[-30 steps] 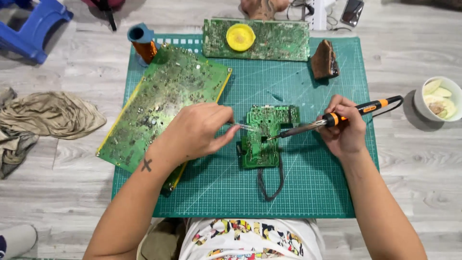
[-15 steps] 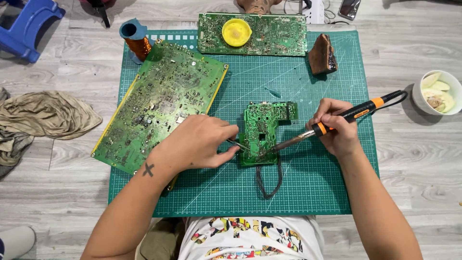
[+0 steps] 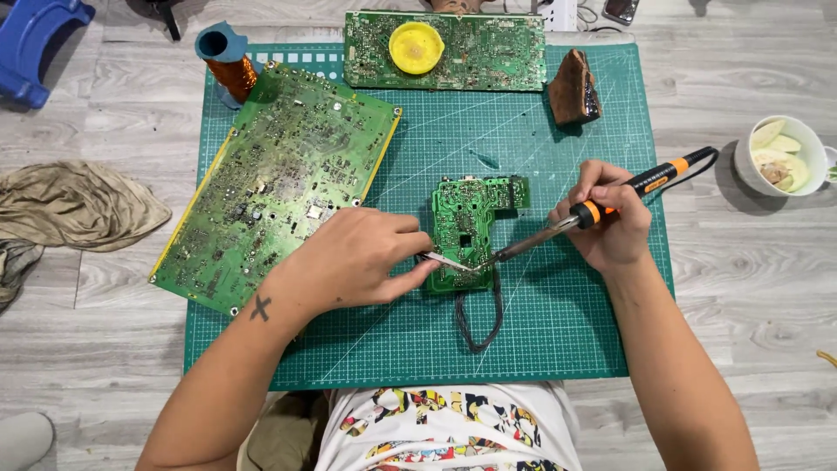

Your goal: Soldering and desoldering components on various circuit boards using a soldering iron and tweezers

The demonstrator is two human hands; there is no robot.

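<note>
- Small board point(image 3: 471, 228): it lies flat near the middle of the green mat point(image 3: 558, 340), which sits on a grey wood floor, with a dark cable point(image 3: 478, 318) looping out from its near edge.
- Since a second ago the left hand point(image 3: 357, 257) has slid right and closed in on the board's lower left; its grip is clamped on thin tweezers point(image 3: 446, 260) whose tips now rest on the board.
- The right hand point(image 3: 610, 222) has dropped a little; its grip is wrapped tight round the orange-and-black iron point(image 3: 602, 208), and the iron's tip now meets the board right by the tweezer tips.
- Judged from this, both tools have converged on one spot, so work on a single joint or part looks under way.
- The board is green, L-shaped with a notch at the upper right, and dense with tiny solder pads.
- A large board point(image 3: 279, 183) lies just left; a bowl point(image 3: 785, 157) stands well apart at the right.
</note>
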